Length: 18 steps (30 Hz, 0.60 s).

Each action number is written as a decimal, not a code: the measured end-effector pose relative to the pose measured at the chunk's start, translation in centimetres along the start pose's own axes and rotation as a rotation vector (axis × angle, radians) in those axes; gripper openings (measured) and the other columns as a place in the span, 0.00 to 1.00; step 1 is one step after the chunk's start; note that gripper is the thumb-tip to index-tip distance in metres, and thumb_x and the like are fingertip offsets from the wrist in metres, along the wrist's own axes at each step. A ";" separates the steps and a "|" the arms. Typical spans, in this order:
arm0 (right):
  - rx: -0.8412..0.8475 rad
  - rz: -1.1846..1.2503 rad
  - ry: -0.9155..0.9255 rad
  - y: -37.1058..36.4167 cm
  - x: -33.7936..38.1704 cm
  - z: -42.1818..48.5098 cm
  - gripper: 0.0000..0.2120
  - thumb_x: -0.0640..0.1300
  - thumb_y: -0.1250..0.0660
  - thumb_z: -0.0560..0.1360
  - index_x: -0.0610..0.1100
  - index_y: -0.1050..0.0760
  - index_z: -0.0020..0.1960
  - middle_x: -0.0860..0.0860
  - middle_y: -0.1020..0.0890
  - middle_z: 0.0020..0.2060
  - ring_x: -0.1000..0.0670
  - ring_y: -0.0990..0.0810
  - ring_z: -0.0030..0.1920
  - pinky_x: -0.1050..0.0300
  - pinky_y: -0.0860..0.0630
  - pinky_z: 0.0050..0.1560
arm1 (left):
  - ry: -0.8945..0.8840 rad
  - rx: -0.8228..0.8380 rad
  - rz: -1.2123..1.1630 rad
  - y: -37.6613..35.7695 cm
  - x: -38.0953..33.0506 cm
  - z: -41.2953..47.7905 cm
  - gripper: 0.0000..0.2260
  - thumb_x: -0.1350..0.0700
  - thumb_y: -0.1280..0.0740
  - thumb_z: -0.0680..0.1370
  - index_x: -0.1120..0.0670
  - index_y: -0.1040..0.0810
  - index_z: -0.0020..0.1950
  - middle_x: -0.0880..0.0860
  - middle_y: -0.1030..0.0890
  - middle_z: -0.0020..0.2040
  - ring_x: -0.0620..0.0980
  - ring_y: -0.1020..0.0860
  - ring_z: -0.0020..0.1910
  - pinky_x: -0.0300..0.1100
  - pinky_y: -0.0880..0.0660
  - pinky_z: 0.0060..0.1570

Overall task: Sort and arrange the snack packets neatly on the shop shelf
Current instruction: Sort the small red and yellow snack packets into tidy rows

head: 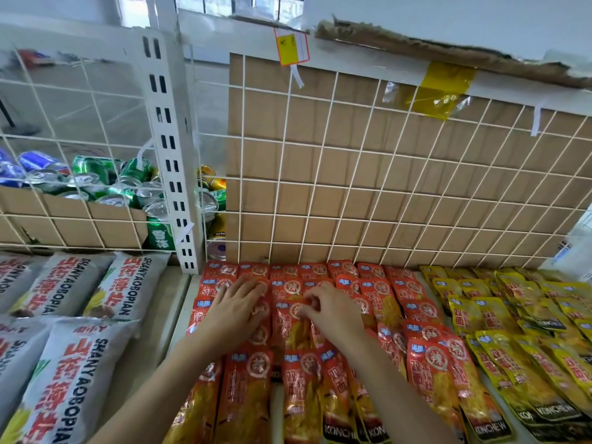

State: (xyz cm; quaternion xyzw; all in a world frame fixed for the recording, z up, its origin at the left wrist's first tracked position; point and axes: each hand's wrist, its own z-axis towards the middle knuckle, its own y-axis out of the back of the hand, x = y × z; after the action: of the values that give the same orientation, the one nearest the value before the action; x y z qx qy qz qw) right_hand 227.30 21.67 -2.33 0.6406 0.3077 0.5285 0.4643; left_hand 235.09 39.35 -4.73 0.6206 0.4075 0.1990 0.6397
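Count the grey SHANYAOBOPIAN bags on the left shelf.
5: back far-left bag, back middle bag, back right bag, front left bag, front right bag. Others may be cut off at the left edge.

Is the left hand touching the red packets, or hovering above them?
Touching. The head view shows the left hand lying flat, fingers spread, on the red packets, with no gap visible.

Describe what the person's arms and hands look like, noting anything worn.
The left forearm and right forearm are bare, with no sleeves in view. The left hand and right hand wear no gloves; no ring, watch or bracelet shows.
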 end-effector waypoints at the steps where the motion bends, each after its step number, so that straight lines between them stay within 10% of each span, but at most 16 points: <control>1: 0.017 0.004 -0.017 0.0 0.1 0.4 0.15 0.55 0.36 0.75 0.50 0.25 0.58 0.54 0.25 0.52 0.54 0.25 0.52 0.58 0.28 0.51 | -0.008 0.005 0.000 -0.2 0.2 0.0 0.32 0.33 0.58 0.76 0.47 0.52 0.77 0.48 0.52 0.78 0.48 0.58 0.76 0.49 0.61 0.73; 5: 0.084 0.060 -0.039 -0.1 0.4 1.6 0.08 0.53 0.33 0.74 0.50 0.24 0.49 0.54 0.25 0.51 0.54 0.26 0.51 0.60 0.29 0.50 | -0.033 0.001 0.014 -0.8 0.6 0.2 0.57 0.26 0.82 0.52 0.47 0.56 0.77 0.48 0.54 0.78 0.48 0.60 0.76 0.47 0.64 0.71; 18: 0.117 0.168 -0.029 -0.1 0.9 3.6 0.07 0.47 0.33 0.74 0.43 0.22 0.47 0.51 0.21 0.47 0.57 0.28 0.42 0.66 0.35 0.38 | -0.016 -0.007 -0.040 -0.9 0.8 0.2 0.55 0.26 0.82 0.52 0.44 0.57 0.76 0.47 0.56 0.78 0.46 0.61 0.75 0.45 0.65 0.70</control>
State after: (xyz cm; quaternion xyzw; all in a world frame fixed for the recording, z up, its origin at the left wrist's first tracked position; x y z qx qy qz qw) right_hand 231.01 21.53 -2.07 0.6978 0.2765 0.5373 0.3847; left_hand 235.50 39.70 -5.87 0.6117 0.4138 0.1827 0.6490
